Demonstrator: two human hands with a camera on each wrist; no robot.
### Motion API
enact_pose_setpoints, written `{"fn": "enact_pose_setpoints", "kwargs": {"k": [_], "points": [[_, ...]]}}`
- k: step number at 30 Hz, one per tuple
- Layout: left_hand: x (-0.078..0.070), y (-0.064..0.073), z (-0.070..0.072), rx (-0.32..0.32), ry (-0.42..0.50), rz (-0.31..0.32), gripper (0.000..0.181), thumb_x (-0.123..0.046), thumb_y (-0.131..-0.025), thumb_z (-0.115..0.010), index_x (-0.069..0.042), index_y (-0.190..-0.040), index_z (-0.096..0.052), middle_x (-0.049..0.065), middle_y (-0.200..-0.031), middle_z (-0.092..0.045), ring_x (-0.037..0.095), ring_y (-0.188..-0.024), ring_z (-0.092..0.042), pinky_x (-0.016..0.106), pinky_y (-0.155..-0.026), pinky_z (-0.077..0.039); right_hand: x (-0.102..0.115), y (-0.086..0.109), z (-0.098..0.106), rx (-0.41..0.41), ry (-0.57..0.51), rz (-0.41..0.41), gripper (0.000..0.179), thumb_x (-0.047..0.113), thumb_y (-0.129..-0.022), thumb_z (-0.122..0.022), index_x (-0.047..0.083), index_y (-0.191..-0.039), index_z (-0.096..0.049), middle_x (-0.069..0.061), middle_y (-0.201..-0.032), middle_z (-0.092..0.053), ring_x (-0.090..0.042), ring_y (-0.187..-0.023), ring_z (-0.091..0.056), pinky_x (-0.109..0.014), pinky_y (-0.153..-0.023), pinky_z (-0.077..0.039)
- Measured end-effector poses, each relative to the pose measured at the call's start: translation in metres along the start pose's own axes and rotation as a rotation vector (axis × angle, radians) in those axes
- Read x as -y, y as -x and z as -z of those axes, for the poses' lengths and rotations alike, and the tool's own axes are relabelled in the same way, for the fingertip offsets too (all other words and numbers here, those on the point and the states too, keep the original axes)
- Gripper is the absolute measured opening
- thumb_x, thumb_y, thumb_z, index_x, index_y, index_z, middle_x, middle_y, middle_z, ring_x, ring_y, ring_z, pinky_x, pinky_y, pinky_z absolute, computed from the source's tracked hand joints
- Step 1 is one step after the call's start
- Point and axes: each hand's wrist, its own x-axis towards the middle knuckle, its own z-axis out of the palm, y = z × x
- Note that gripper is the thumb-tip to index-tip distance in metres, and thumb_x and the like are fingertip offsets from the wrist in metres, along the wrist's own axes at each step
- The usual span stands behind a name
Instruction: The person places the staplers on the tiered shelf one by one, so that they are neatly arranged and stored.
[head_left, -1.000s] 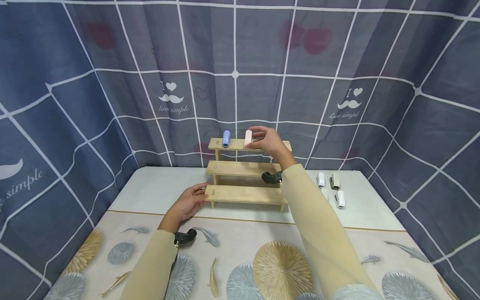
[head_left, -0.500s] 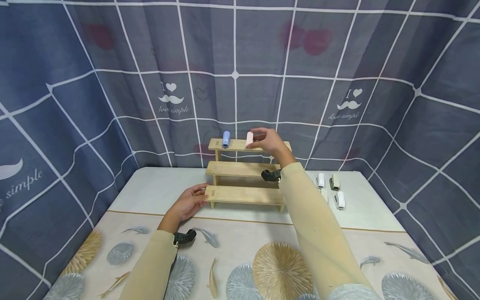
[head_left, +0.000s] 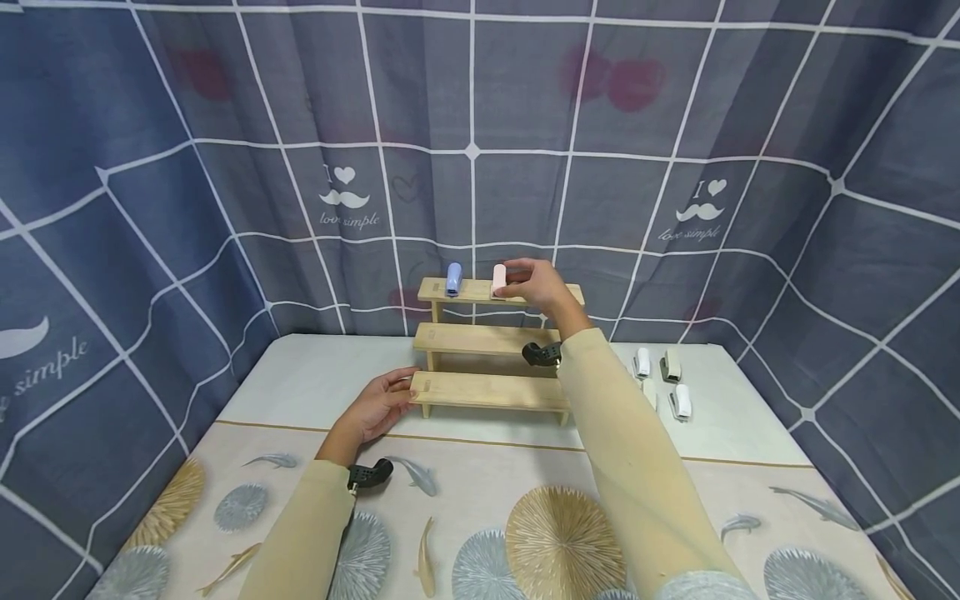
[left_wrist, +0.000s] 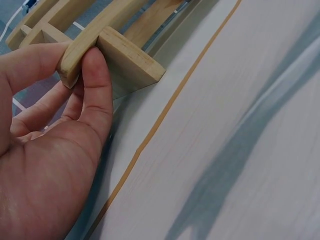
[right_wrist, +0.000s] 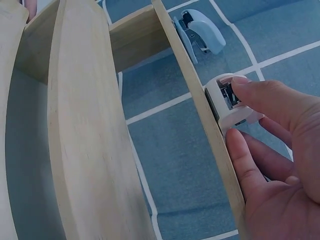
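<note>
A pale pink stapler (head_left: 498, 282) stands on the top step of a three-step wooden rack (head_left: 487, 339). My right hand (head_left: 536, 286) holds it from the right; in the right wrist view, the thumb lies on the stapler (right_wrist: 220, 107) and the fingers are at its side. To its left on the same step is a blue stapler (head_left: 453, 280), apart from the pink one. Down at the rack's lowest step, my left hand (head_left: 381, 403) pinches the left end of the board (left_wrist: 92, 40) between thumb and fingers, as the left wrist view shows.
Right of the rack, several staplers lie on the white tabletop: a white one (head_left: 641, 362), an olive-cream one (head_left: 671, 365), another white one (head_left: 680, 402) and one partly hidden by the right sleeve. A dark checked curtain (head_left: 420, 192) hangs behind and at both sides.
My right hand has shifted the pink stapler slightly right and down on the top step. The left hand keeps its place on the lowest step.
</note>
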Motion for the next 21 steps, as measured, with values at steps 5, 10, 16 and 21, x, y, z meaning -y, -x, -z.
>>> {"fn": "enact_pose_setpoints", "kwargs": {"k": [5, 10, 16, 21], "points": [[0.000, 0.001, -0.002, -0.018, -0.001, 0.010, 0.065, 0.014, -0.096, -0.053, 0.010, -0.156, -0.027, -0.001, -0.111, -0.065, 0.010, -0.097, -0.068, 0.023, -0.084, -0.059, -0.001, 0.002, -0.001, -0.013, 0.008, 0.007, 0.071, 0.007, -0.083, -0.084, 0.008, -0.147, -0.054, -0.019, -0.137, -0.065, -0.032, -0.127, -0.062, -0.045, -0.110, -0.051], [0.000, 0.001, -0.003, -0.029, -0.015, 0.018, 0.065, 0.013, -0.096, -0.053, 0.008, -0.155, -0.029, 0.000, -0.112, -0.064, 0.010, -0.098, -0.067, 0.023, -0.086, -0.059, -0.005, 0.005, 0.000, -0.025, 0.023, 0.039, 0.070, 0.011, -0.084, -0.085, 0.009, -0.147, -0.054, -0.016, -0.141, -0.063, -0.031, -0.131, -0.060, -0.045, -0.109, -0.052], [0.000, 0.001, -0.002, -0.028, -0.015, 0.015, 0.065, 0.014, -0.096, -0.053, 0.008, -0.156, -0.028, -0.002, -0.112, -0.064, 0.010, -0.097, -0.067, 0.022, -0.084, -0.059, -0.011, 0.010, 0.003, -0.036, 0.038, 0.091, 0.066, 0.016, -0.087, -0.082, 0.012, -0.147, -0.055, -0.013, -0.145, -0.060, -0.030, -0.135, -0.056, -0.046, -0.110, -0.050], [-0.001, 0.002, -0.003, -0.027, -0.044, 0.007, 0.067, 0.012, -0.096, -0.055, 0.008, -0.157, -0.028, -0.001, -0.113, -0.064, 0.009, -0.097, -0.067, 0.020, -0.083, -0.058, -0.016, 0.019, 0.006, -0.064, 0.000, 0.132, 0.063, 0.015, -0.089, -0.080, 0.010, -0.147, -0.055, -0.014, -0.144, -0.061, -0.031, -0.130, -0.060, -0.045, -0.107, -0.053]]}}
